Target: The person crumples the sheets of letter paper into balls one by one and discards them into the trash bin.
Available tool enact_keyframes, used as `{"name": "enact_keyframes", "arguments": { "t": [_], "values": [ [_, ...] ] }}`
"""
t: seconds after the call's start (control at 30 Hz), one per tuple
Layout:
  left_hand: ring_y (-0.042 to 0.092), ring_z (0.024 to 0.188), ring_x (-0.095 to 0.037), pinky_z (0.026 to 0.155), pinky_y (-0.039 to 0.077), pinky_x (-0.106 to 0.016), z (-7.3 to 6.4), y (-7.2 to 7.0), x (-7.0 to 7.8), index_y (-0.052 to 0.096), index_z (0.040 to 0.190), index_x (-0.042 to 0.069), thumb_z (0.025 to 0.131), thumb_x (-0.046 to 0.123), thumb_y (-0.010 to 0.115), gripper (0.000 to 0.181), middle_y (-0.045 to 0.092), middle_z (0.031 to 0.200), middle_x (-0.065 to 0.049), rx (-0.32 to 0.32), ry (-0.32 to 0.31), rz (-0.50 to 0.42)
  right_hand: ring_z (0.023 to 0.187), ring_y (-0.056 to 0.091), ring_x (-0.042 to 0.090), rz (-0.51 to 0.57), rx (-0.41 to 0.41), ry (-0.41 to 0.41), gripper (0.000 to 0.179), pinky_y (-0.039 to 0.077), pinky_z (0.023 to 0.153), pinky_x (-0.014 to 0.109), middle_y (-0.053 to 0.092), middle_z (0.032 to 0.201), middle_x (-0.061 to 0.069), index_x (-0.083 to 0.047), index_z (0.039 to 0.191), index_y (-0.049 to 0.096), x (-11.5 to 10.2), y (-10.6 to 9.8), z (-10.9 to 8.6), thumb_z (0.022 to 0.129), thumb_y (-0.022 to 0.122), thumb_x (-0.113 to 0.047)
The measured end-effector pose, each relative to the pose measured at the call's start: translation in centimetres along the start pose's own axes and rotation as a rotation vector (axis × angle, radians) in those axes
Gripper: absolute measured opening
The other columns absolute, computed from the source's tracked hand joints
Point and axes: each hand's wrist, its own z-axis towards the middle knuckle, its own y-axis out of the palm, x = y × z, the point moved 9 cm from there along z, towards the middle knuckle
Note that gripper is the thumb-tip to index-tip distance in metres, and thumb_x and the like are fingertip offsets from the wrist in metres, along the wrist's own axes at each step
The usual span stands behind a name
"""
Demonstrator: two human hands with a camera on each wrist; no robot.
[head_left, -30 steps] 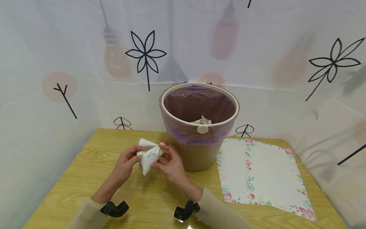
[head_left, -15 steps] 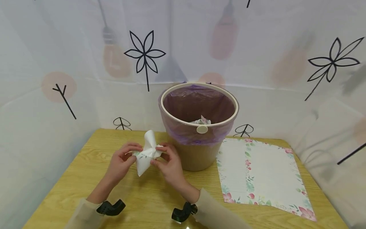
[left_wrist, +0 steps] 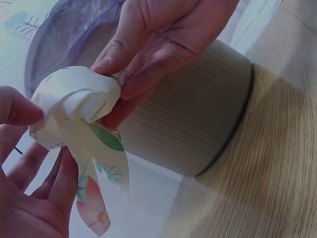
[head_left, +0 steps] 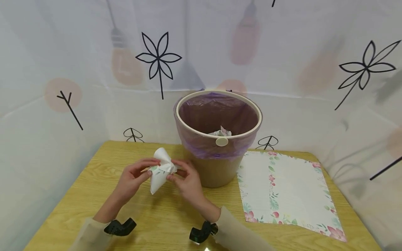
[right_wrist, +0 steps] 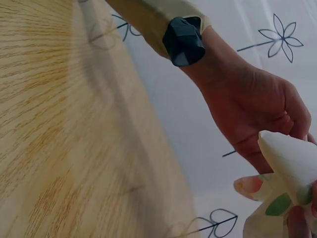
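Observation:
Between both hands, in front of the bin, is a folded and twisted sheet of floral-printed white paper (head_left: 159,178). My left hand (head_left: 133,177) pinches its left side between thumb and fingers. On the other side, my right hand (head_left: 187,179) pinches it with thumb and forefinger. In the left wrist view the paper (left_wrist: 74,96) is bunched into a knot-like roll at the top, with two pointed, flower-printed ends hanging below. The right wrist view shows a pointed white end of the paper (right_wrist: 287,158) at the lower right, with part of the right hand out of frame.
A beige bin (head_left: 213,172) lined with a purple plastic bag (head_left: 201,143) stands close behind the right hand. Crumpled floral paper (head_left: 222,132) lies inside it. A flat floral-bordered sheet (head_left: 301,191) lies on the wooden table (head_left: 103,174) at the right. A printed curtain hangs behind.
Both hands have shifted the paper slightly left. Its rolled upper end swung more upright half a second ago and now leans a little left again. The grip stays on both sides.

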Motion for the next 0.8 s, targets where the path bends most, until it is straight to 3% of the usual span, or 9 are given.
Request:
{"name": "enact_keyframes", "arguments": {
  "t": [0.2,0.37,0.57,0.8],
  "values": [
    [0.057,0.117,-0.02,0.09,0.052,-0.026,0.2,-0.8,0.6,0.054,0.1,-0.01,0.091,-0.016,0.058,0.012,0.053,0.118,-0.016,0.115,0.053,0.043,0.103,0.065,0.036,-0.003,0.013,0.026,0.044,0.057,0.08,0.029,0.052,0.121,0.018,0.008,0.122,0.062,0.3,-0.2,0.0,0.08,0.075,0.013],
    [0.058,0.116,-0.021,0.095,0.049,-0.027,0.2,-0.9,0.8,0.054,0.092,-0.005,0.09,-0.018,0.057,0.013,0.054,0.115,-0.018,0.132,0.079,0.085,0.102,0.065,0.033,-0.008,0.028,0.041,0.043,0.057,0.079,0.028,0.053,0.122,0.017,0.008,0.121,0.062,0.5,-0.2,-0.2,0.08,0.076,0.012],
    [0.058,0.122,-0.016,0.1,0.045,-0.025,0.2,-0.6,1.2,0.063,0.105,-0.006,0.094,-0.011,0.058,0.012,0.065,0.123,-0.022,0.153,0.063,0.194,0.103,0.066,0.028,0.03,0.073,0.055,0.046,0.057,0.079,0.029,0.054,0.122,0.016,0.006,0.124,0.059,0.7,-0.2,-0.3,0.081,0.075,0.011],
    [0.057,0.121,-0.011,0.101,0.043,-0.022,0.4,0.5,1.9,0.061,0.125,-0.007,0.079,-0.018,0.073,0.049,0.062,0.126,-0.025,0.079,0.103,0.26,0.108,0.065,0.032,0.013,0.109,0.049,0.054,0.055,0.08,0.025,0.051,0.124,0.016,0.004,0.136,0.055,0.9,-0.3,-0.4,0.085,0.074,0.007]
  ]
}}
